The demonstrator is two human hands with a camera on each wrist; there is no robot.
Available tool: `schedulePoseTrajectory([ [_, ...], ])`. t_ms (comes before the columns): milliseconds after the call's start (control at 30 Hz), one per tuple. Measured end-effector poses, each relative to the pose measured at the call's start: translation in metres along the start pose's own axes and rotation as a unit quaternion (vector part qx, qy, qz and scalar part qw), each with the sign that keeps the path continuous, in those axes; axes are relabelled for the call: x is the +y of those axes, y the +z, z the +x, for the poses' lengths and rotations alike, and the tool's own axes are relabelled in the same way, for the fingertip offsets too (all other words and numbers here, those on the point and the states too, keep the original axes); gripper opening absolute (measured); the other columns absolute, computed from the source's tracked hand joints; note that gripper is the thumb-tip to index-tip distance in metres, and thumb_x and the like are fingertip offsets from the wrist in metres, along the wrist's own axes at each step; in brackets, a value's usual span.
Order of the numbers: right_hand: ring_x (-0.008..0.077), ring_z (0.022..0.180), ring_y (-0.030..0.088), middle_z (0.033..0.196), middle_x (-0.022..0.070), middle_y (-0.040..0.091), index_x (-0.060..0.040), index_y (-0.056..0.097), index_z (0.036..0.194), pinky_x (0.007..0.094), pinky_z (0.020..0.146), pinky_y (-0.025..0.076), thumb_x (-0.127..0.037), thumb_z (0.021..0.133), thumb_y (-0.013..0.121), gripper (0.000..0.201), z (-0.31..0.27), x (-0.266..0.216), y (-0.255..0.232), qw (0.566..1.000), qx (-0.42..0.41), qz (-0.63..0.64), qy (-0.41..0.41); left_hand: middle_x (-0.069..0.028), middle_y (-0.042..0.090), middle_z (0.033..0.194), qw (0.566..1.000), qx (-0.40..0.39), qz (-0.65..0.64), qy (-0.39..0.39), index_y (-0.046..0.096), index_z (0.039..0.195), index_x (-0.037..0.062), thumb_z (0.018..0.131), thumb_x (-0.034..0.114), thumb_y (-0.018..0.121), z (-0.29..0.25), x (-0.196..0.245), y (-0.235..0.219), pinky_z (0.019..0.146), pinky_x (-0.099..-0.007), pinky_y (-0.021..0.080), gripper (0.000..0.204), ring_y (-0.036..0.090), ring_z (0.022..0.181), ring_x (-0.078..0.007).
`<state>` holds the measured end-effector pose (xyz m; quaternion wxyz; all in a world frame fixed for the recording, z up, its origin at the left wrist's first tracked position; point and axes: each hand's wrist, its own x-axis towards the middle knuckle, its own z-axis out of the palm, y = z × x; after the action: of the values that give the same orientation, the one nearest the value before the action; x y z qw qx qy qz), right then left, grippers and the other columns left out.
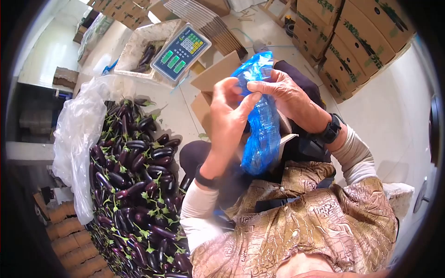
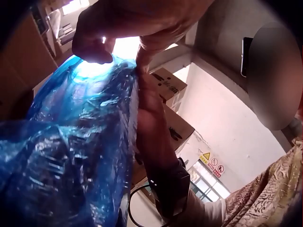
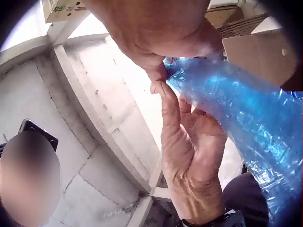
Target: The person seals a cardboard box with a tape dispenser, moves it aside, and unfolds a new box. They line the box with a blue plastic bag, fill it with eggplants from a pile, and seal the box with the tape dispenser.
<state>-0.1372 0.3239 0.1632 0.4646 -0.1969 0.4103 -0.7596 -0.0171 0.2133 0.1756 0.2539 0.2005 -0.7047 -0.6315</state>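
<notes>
A crinkled blue plastic bag point(image 1: 263, 134) hangs between both hands, over an open cardboard box point(image 1: 202, 111) partly hidden behind it. The left hand point(image 1: 230, 116) pinches the bag's edge between thumb and fingers. At the same edge, the right hand point(image 1: 293, 97) pinches the plastic, its thumb close to the left thumb. In the left wrist view the blue bag point(image 2: 71, 165) fills the lower left, below the fingers. The right wrist view has the bag point(image 3: 255, 123) stretching right from the two hands, whose thumb tips meet at its edge.
Many eggplants point(image 1: 139, 185) lie heaped at the left beside clear plastic sheeting point(image 1: 79, 139). A scale display point(image 1: 181, 53) stands by a white bin point(image 1: 127, 62) holding a few eggplants. Printed cartons point(image 1: 361, 41) are stacked at the upper right; flattened cardboard point(image 1: 208, 23) leans at the top.
</notes>
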Motion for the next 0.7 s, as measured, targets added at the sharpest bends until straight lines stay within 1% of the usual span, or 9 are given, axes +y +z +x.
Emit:
schedulePoseTrajectory([
  [67,0.0089,0.087,0.065,0.097,0.0021,0.070,-0.0059,0.068,0.107,0.0250,0.079,0.052,-0.021,0.087,0.075,0.025,0.002,0.005,-0.006,1.000,-0.016,-0.018,-0.017,0.0008,0.057,0.093,0.998,-0.036,-0.057,0.004,0.060,0.111,0.0041,0.087,0.011,0.074,0.002,-0.017,-0.001,0.071,-0.0223,0.047,0.028,0.054,0.080,-0.0065],
  [133,0.0100,0.087,0.065,0.100,0.0024,0.069,-0.0049,0.068,0.109,0.0272,0.081,0.052,-0.022,0.090,0.073,0.026,0.003,0.010,-0.012,0.996,-0.026,0.088,0.004,0.0002,0.057,0.093,0.990,-0.076,-0.115,0.007,0.059,0.107,0.0026,0.089,0.011,0.072,0.003,-0.020,-0.003,0.070,-0.0229,0.048,0.024,0.055,0.078,-0.0064],
  [267,0.0121,0.090,0.065,0.101,0.0032,0.069,-0.0043,0.066,0.110,0.0298,0.086,0.052,-0.021,0.091,0.071,0.026,-0.002,0.013,-0.022,0.998,-0.013,0.057,0.020,0.0022,0.057,0.089,0.986,-0.050,-0.130,-0.090,0.059,0.099,0.0067,0.096,0.012,0.062,0.005,-0.018,-0.009,0.073,-0.0221,0.049,0.007,0.053,0.077,-0.0047],
  [333,0.0125,0.092,0.064,0.102,0.0035,0.069,-0.0046,0.066,0.109,0.0301,0.087,0.051,-0.020,0.091,0.071,0.024,-0.003,0.016,-0.027,0.998,-0.017,0.054,0.012,0.0019,0.058,0.087,0.955,-0.042,-0.266,-0.127,0.058,0.098,0.0087,0.099,0.013,0.057,0.003,-0.026,-0.011,0.075,-0.0268,0.050,0.004,0.056,0.079,-0.0080],
  [533,0.0142,0.098,0.064,0.106,0.0065,0.067,-0.0043,0.062,0.109,0.0313,0.089,0.052,-0.015,0.096,0.063,0.017,0.001,0.022,-0.065,0.987,-0.064,0.135,-0.058,-0.0124,0.067,0.106,0.893,0.052,-0.426,-0.136,0.058,0.103,0.0034,0.102,0.015,0.047,0.013,-0.037,-0.039,0.084,-0.0347,0.055,0.016,0.066,0.093,-0.0214],
  [600,0.0140,0.095,0.064,0.101,0.0053,0.065,-0.0038,0.058,0.114,0.0286,0.086,0.053,-0.016,0.099,0.058,0.019,-0.007,0.010,-0.076,0.976,-0.049,0.202,-0.062,-0.0117,0.068,0.098,0.868,-0.010,-0.472,-0.157,0.059,0.103,0.0018,0.102,0.016,0.046,0.016,-0.045,-0.066,0.074,-0.0315,0.058,0.019,0.067,0.084,-0.0199],
  [633,0.0124,0.089,0.064,0.098,0.0038,0.063,-0.0040,0.056,0.113,0.0257,0.082,0.053,-0.019,0.101,0.055,0.019,-0.013,-0.003,-0.065,0.983,0.064,0.164,-0.052,-0.0096,0.066,0.088,0.817,-0.098,-0.546,-0.157,0.059,0.102,0.0014,0.102,0.018,0.048,0.020,-0.027,-0.074,0.064,-0.0288,0.058,0.020,0.067,0.075,-0.0171],
  [667,0.0124,0.089,0.064,0.098,0.0038,0.063,-0.0040,0.056,0.113,0.0257,0.082,0.053,-0.019,0.101,0.055,0.019,-0.018,-0.011,-0.067,0.983,0.066,0.164,-0.049,-0.0056,0.063,0.081,0.897,0.203,-0.328,-0.214,0.059,0.102,0.0044,0.101,0.017,0.052,0.012,-0.013,-0.066,0.054,-0.0268,0.054,0.014,0.062,0.066,-0.0126],
  [700,0.0102,0.087,0.062,0.095,0.0024,0.062,-0.0052,0.056,0.109,0.0239,0.079,0.052,-0.020,0.101,0.055,0.017,-0.025,-0.019,-0.076,0.991,0.053,0.112,-0.052,-0.0030,0.062,0.081,0.932,0.162,-0.282,-0.160,0.059,0.101,0.0056,0.100,0.016,0.054,0.011,-0.014,-0.074,0.054,-0.0242,0.050,0.011,0.058,0.065,-0.0101],
])
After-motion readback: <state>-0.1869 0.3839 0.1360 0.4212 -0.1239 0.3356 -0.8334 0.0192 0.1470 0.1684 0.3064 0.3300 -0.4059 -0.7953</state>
